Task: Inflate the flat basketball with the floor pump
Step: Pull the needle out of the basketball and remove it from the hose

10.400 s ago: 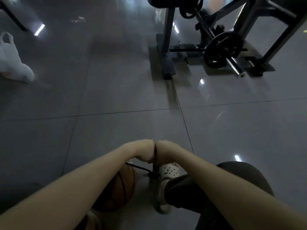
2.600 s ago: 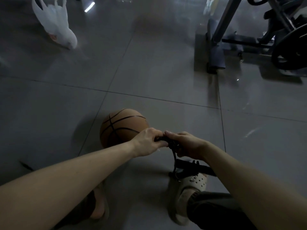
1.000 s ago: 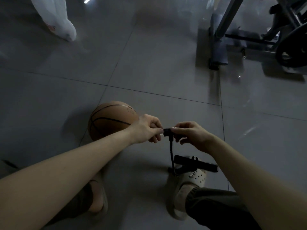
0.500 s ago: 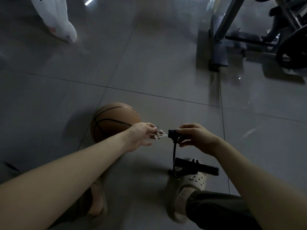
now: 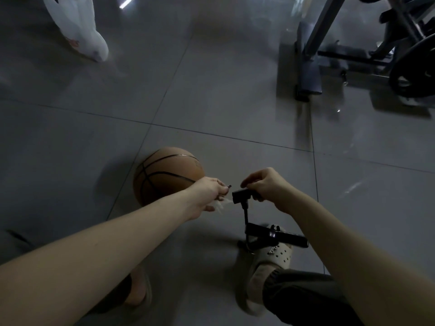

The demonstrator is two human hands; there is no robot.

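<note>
Left hand [image 5: 210,192] pinches a needle [image 5: 229,185]; right hand [image 5: 266,185] grips the hose head [image 5: 242,196], a small gap between them. Ball [image 5: 164,175] sits just behind the left hand (tiles [image 5: 211,102] stretch beyond to a gym frame [image 5: 308,67]); pump [image 5: 275,236] by the shoe [image 5: 279,255].

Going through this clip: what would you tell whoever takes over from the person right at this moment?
Left hand pinches a small dark piece, maybe the needle, just clear of the hose head. Right hand grips that hose head; the hose drops to the floor pump by the right shoe. Basketball lies on the floor behind the left hand, looks round, nothing attached. Left: check its firmness; refit needle and pump if soft.
</note>
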